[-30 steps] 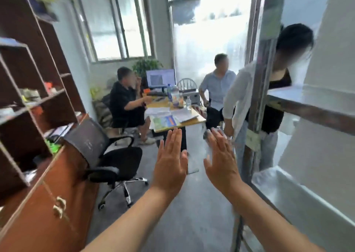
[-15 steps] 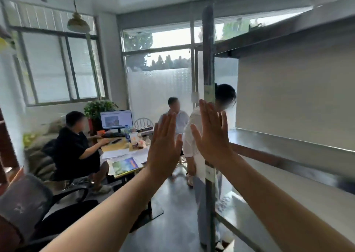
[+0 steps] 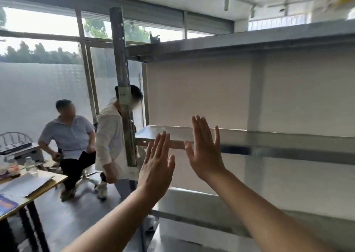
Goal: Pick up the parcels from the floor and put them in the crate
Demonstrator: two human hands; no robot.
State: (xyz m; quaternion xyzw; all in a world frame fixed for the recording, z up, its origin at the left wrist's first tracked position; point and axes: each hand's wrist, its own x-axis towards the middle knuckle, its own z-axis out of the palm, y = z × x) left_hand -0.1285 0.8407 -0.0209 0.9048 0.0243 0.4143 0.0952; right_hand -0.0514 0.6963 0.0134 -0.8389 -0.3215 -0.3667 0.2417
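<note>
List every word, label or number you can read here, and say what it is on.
No text can be read.
Pale label on the shelf post: too blurred.
Lower white label on that post: too blurred.
Blue printed sheet on the table: too blurred.

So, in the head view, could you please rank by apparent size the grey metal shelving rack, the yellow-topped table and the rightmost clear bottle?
Grey metal shelving rack
Yellow-topped table (cropped)
Rightmost clear bottle
</note>
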